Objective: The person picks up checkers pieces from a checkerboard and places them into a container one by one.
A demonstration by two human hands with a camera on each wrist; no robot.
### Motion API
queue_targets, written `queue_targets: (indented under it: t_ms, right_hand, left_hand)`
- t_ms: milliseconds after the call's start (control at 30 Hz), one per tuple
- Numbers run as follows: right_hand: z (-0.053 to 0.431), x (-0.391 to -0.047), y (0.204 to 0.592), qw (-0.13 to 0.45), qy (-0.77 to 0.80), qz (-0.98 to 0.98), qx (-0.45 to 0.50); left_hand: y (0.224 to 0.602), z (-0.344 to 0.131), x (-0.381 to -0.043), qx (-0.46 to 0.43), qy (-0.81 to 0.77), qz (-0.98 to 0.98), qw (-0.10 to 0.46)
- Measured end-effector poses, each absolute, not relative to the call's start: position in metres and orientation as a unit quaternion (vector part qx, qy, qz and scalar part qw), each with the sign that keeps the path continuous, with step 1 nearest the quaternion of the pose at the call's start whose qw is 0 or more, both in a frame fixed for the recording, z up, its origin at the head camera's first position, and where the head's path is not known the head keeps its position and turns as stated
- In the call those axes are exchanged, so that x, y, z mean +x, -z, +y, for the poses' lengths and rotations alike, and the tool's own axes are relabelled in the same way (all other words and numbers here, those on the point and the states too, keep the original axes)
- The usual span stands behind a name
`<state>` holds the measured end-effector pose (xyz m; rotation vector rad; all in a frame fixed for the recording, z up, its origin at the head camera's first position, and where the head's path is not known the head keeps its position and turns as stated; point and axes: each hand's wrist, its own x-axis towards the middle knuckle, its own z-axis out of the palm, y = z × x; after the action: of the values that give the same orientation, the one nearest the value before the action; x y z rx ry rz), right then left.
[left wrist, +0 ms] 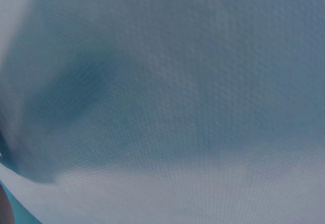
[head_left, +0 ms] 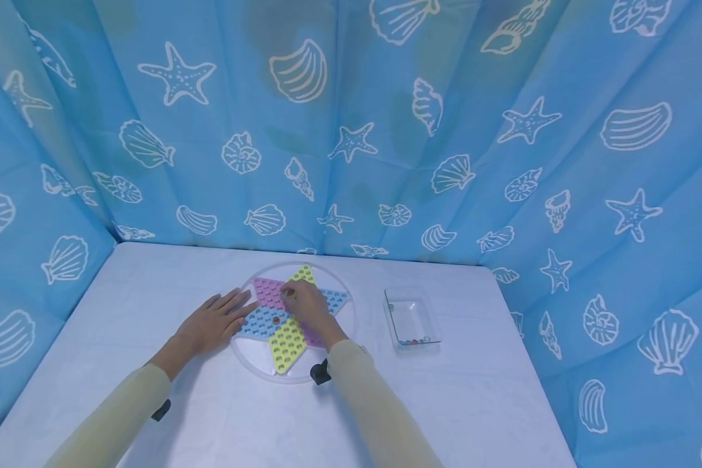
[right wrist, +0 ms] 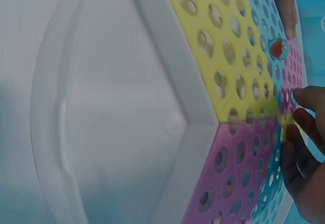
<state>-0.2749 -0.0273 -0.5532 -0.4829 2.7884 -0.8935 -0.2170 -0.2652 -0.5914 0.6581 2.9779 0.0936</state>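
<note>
A Chinese checkers board (head_left: 288, 344) with a pink, yellow and blue star full of holes lies on the table. My right hand (head_left: 309, 305) is over the star's middle, fingers bent. Thumb and finger pinch what seems to be a small glass marble, mostly hidden; the right wrist view shows a bluish glint at the fingertips (right wrist: 298, 98). A clear marble with a red core (right wrist: 278, 49) sits in a hole of the blue part. My left hand (head_left: 213, 323) rests with fingers spread at the board's left edge. The left wrist view shows only blurred white cloth.
To the right of the board stands a clear rectangular container (head_left: 412, 318) with several marbles (head_left: 415, 340) along its near side. A white cloth covers the table (head_left: 474, 403). Blue curtains (head_left: 351, 195) with shell prints hang behind it and at the sides.
</note>
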Motion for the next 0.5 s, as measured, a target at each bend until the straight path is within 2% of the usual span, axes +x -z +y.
queue_targets:
  t_ms: [500]
  right_hand:
    - [-0.0328,-0.2771,0.5601,0.07,0.267,0.95,-0.143]
  left_hand:
    - [0.588,-0.2644,-0.2153,0.218,-0.028,0.974,0.047]
